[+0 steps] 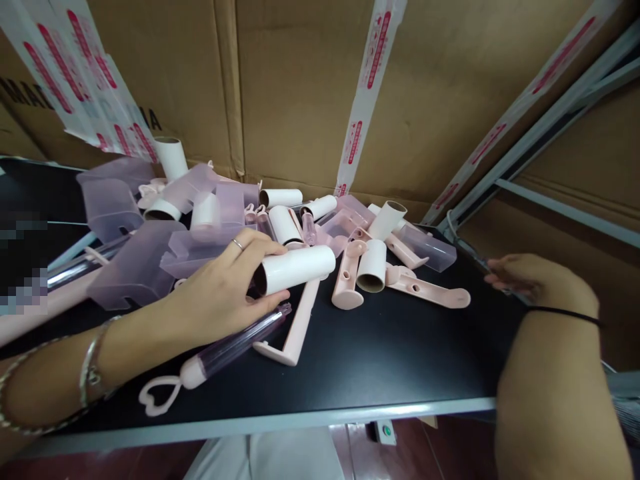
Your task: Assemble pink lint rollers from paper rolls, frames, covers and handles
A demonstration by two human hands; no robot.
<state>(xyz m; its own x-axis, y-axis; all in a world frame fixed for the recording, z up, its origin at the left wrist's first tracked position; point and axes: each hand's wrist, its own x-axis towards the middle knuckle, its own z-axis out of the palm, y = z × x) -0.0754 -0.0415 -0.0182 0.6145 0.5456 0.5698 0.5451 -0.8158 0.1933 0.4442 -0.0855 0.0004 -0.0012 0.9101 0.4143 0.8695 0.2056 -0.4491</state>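
My left hand (pixel 227 273) is closed around a white paper roll (pixel 300 267) with a brown cardboard core, its thumb below and fingers on top. Under that hand lies a clear purple tube (pixel 240 347) with a heart-shaped pink loop (pixel 160 395) at one end. Beside it rests an L-shaped pink plastic piece (pixel 300 323). At the far right, my right hand (pixel 543 283) has its fingers curled by the shelf's end, near a thin grey cable (pixel 463 243); what is between the fingertips, if anything, cannot be made out.
Several white rolls, pink handle pieces (pixel 350 277) and translucent purple covers (pixel 135 263) lie piled on the black shelf (pixel 390 360). Large taped cardboard boxes (pixel 295 87) stand behind. A grey metal frame (pixel 570 210) runs along the right. A metal edge (pixel 280 423) borders the front.
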